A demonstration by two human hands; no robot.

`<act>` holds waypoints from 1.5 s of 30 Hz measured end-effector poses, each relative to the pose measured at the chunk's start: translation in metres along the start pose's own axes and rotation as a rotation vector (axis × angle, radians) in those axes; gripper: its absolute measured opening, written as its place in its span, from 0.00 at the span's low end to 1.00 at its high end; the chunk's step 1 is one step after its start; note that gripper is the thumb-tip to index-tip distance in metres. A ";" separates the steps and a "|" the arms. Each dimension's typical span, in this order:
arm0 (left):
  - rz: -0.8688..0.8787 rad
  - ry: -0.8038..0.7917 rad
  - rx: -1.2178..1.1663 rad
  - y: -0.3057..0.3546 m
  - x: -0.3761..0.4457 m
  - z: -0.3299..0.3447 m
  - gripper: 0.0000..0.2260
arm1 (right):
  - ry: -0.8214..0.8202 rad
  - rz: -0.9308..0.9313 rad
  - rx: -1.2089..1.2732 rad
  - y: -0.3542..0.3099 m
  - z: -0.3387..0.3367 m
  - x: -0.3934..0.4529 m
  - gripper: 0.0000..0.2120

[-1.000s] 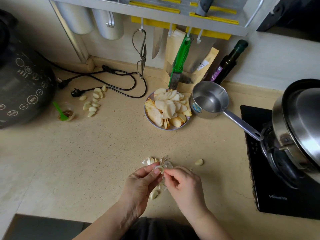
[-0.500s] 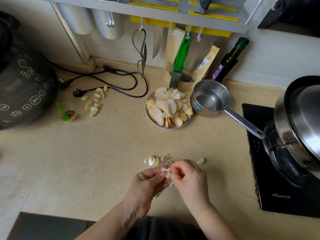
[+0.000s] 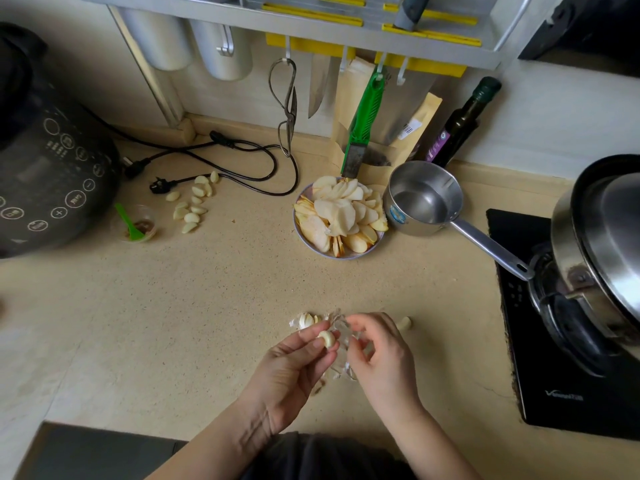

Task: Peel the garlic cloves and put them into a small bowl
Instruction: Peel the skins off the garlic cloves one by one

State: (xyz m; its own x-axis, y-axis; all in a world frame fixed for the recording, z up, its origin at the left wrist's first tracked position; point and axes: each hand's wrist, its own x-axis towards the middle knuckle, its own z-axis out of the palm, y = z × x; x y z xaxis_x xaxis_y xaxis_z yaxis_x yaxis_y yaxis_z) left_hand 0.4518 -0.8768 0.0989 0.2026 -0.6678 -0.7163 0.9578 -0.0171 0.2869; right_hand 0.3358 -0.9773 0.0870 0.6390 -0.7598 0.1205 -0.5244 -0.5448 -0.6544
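Left hand (image 3: 294, 367): grip closed on one peeled garlic clove (image 3: 327, 339), pinched between thumb and fingertips above the near bench (image 3: 173, 323).
Right hand (image 3: 381, 355): just right of the clove, fingers curled around thin papery skin (image 3: 341, 332).
Unpeeled pieces (image 3: 306, 319): on the bench just beyond the left grip.
Loose clove (image 3: 404, 322): right of the right hand.
Peeled cloves (image 3: 194, 204): heap, far left.
Plate (image 3: 341, 256) of sliced fruit: far centre.
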 end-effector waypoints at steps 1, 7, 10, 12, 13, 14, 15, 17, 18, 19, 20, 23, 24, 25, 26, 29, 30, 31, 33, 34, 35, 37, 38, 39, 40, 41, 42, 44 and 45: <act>0.012 0.012 -0.010 0.000 0.000 0.000 0.11 | 0.015 -0.031 0.037 -0.003 -0.001 -0.001 0.12; 0.051 0.084 -0.002 -0.002 0.003 0.001 0.11 | 0.071 -0.197 0.055 -0.016 -0.006 -0.004 0.04; 0.067 0.101 -0.006 -0.004 0.004 0.001 0.11 | 0.094 -0.238 -0.033 -0.016 -0.005 -0.003 0.06; 0.081 0.113 -0.015 -0.004 0.005 0.001 0.11 | 0.113 -0.262 -0.093 -0.016 -0.004 -0.002 0.05; 0.086 0.117 -0.017 -0.004 0.005 0.000 0.11 | 0.115 -0.267 -0.109 -0.016 -0.003 -0.002 0.04; 0.090 0.117 -0.015 -0.005 0.006 0.000 0.10 | 0.116 -0.268 -0.112 -0.016 -0.002 -0.002 0.04; 0.094 0.116 -0.011 -0.005 0.006 0.000 0.09 | 0.113 -0.268 -0.107 -0.016 -0.001 -0.002 0.04; 0.111 0.116 0.013 -0.005 0.006 -0.002 0.08 | 0.111 -0.278 -0.091 -0.015 0.000 -0.002 0.03; 0.126 0.121 0.032 -0.005 0.006 -0.002 0.08 | 0.108 -0.283 -0.088 -0.014 0.000 -0.002 0.03; 0.144 0.127 0.054 -0.006 0.007 -0.003 0.08 | 0.102 -0.285 -0.090 -0.014 0.000 -0.003 0.04; 0.163 0.135 0.078 -0.006 0.007 -0.004 0.08 | 0.095 -0.285 -0.097 -0.013 0.000 -0.003 0.05; 0.200 0.141 0.144 -0.008 0.006 -0.005 0.09 | 0.069 -0.277 -0.129 -0.013 0.001 -0.003 0.10; 0.208 0.137 0.168 -0.008 0.006 -0.005 0.08 | 0.066 -0.267 -0.140 -0.014 0.001 -0.003 0.10; 0.215 0.132 0.192 -0.008 0.005 -0.005 0.08 | 0.064 -0.253 -0.146 -0.015 0.001 -0.003 0.11; 0.220 0.127 0.213 -0.008 0.005 -0.005 0.08 | 0.063 -0.240 -0.148 -0.015 0.001 -0.002 0.11; 0.208 0.102 0.235 -0.007 0.005 -0.005 0.09 | 0.057 -0.216 -0.141 -0.015 -0.001 0.000 0.11; 0.188 0.087 0.234 -0.006 0.004 -0.005 0.10 | 0.054 -0.202 -0.133 -0.015 -0.002 0.001 0.10; 0.162 0.066 0.233 -0.006 0.003 -0.005 0.10 | 0.054 -0.186 -0.127 -0.014 -0.004 0.002 0.10; 0.095 0.005 0.234 -0.005 0.001 -0.005 0.10 | 0.065 -0.150 -0.114 -0.009 -0.007 0.005 0.09; 0.055 -0.031 0.232 -0.005 0.000 -0.006 0.10 | 0.075 -0.122 -0.105 -0.006 -0.009 0.007 0.10; 0.016 -0.068 0.226 -0.005 -0.002 -0.006 0.11 | 0.086 -0.089 -0.098 -0.003 -0.011 0.009 0.10; -0.032 -0.129 0.197 -0.003 -0.004 -0.006 0.15 | 0.095 -0.023 -0.107 0.002 -0.012 0.011 0.12; -0.036 -0.146 0.175 -0.002 -0.005 -0.006 0.16 | 0.092 0.003 -0.114 0.004 -0.012 0.011 0.12; -0.029 -0.153 0.153 -0.001 -0.004 -0.006 0.15 | 0.086 0.013 -0.105 0.005 -0.010 0.009 0.13; -0.015 -0.149 0.135 -0.001 -0.003 -0.005 0.13 | 0.085 0.009 -0.070 0.005 -0.008 0.007 0.12; 0.001 -0.138 0.119 -0.001 -0.002 -0.004 0.12 | 0.082 -0.010 -0.005 0.004 -0.006 0.003 0.09; 0.015 -0.127 0.098 0.000 -0.001 -0.003 0.11 | 0.066 -0.041 0.083 0.003 -0.005 0.000 0.05; 0.027 -0.123 0.033 0.000 0.002 -0.003 0.10 | 0.010 -0.083 0.218 -0.002 -0.004 -0.005 0.05; 0.026 -0.129 -0.008 -0.001 0.002 -0.004 0.10 | -0.015 -0.097 0.237 -0.004 -0.004 -0.007 0.07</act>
State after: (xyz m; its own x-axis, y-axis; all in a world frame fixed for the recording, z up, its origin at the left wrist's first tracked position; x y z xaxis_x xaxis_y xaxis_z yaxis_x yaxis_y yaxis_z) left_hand 0.4523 -0.8753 0.0943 0.1997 -0.7578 -0.6212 0.9544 0.0068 0.2985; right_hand 0.3314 -0.9713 0.0922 0.6889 -0.7019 0.1810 -0.3150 -0.5148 -0.7974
